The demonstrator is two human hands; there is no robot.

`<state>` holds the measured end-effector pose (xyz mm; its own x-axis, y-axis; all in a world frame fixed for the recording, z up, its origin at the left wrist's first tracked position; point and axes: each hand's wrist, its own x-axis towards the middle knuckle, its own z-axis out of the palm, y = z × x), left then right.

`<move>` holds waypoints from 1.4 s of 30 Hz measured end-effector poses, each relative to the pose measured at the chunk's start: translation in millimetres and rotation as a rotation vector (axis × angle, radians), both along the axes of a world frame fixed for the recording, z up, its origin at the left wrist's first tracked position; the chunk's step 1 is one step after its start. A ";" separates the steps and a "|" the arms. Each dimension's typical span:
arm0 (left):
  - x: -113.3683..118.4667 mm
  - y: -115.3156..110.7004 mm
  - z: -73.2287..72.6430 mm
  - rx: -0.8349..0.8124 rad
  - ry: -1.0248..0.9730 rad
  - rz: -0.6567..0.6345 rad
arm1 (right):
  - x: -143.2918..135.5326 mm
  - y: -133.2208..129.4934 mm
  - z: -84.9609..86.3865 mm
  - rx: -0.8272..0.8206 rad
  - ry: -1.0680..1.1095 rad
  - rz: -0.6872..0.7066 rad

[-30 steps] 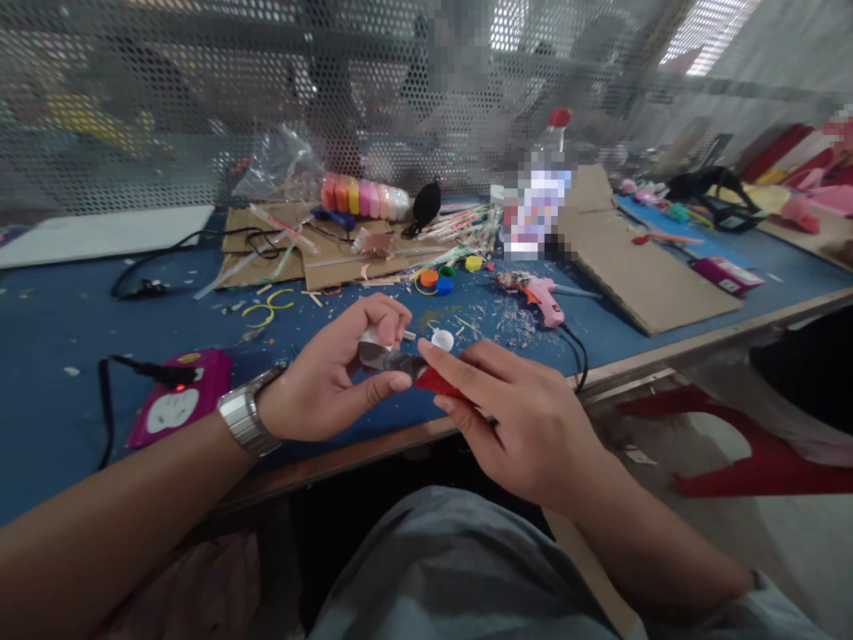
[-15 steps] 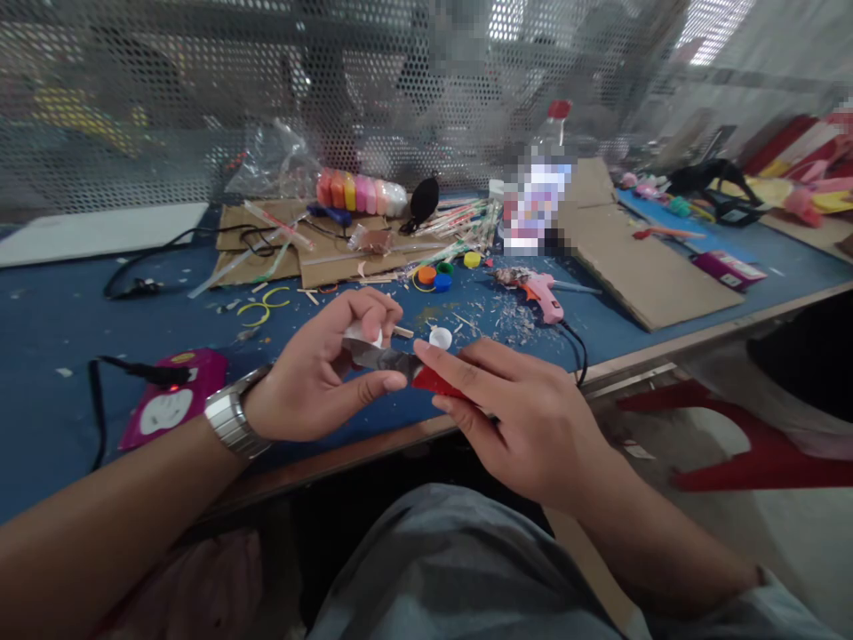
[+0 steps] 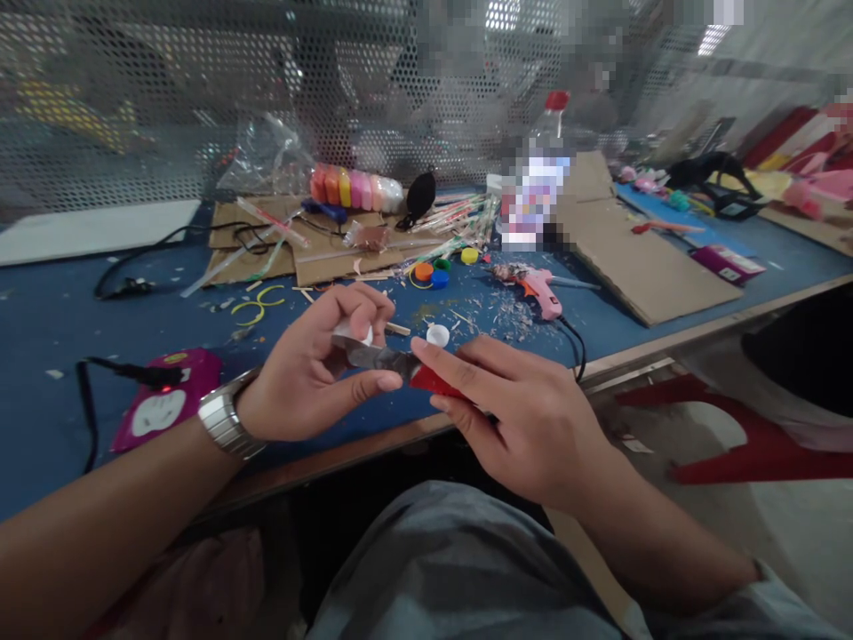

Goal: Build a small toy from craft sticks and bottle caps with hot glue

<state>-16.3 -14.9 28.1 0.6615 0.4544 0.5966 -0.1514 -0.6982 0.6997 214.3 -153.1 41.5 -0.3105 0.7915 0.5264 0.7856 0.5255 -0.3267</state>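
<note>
My left hand (image 3: 310, 369), with a silver watch at the wrist, is closed in front of me above the table's near edge. Its curled fingers grip a small white cap (image 3: 360, 332), partly hidden by them. My right hand (image 3: 516, 404) is wrapped round the red handle of a cutter (image 3: 430, 380), forefinger stretched along the top. The cutter's grey blade (image 3: 379, 356) points left to the white cap, close to my left thumb. Whether the edge bites into the cap I cannot make out. Just beyond lies another white cap (image 3: 438, 335).
Orange (image 3: 423, 271), blue (image 3: 439, 279) and yellow caps (image 3: 469, 255) lie ahead near yellow rings (image 3: 257, 307). A pink glue gun (image 3: 543, 292) with its cord lies right, beside cardboard (image 3: 657, 271). At left sits a purple power box (image 3: 170, 400). Sticks and a bottle (image 3: 554, 120) stand behind.
The view has shifted slightly. Both hands keep nearly the same pose, with the cutter still against or near the white cap.
</note>
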 end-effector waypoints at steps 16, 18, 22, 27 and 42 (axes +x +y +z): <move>1.5 4.1 -3.0 0.058 -0.017 -0.043 | -0.2 2.7 0.3 -0.028 0.011 -0.002; 1.4 5.4 -3.9 0.023 -0.016 -0.053 | 1.1 4.9 -1.8 -0.028 -0.004 -0.015; 0.9 6.6 -4.6 -0.042 0.013 -0.047 | 3.2 11.6 -6.7 -0.027 -0.054 -0.037; 1.5 6.1 -3.8 -0.078 0.049 -0.011 | 3.3 15.3 -7.8 -0.049 -0.079 -0.025; 1.6 6.0 -7.7 -0.096 0.141 -0.030 | 7.3 15.4 -5.2 0.048 -0.195 -0.059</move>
<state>-14.6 -8.9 20.4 0.7497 0.4836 0.4517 -0.0672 -0.6235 0.7790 221.6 -137.7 36.3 -0.3641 0.7867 0.4985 0.8615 0.4879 -0.1407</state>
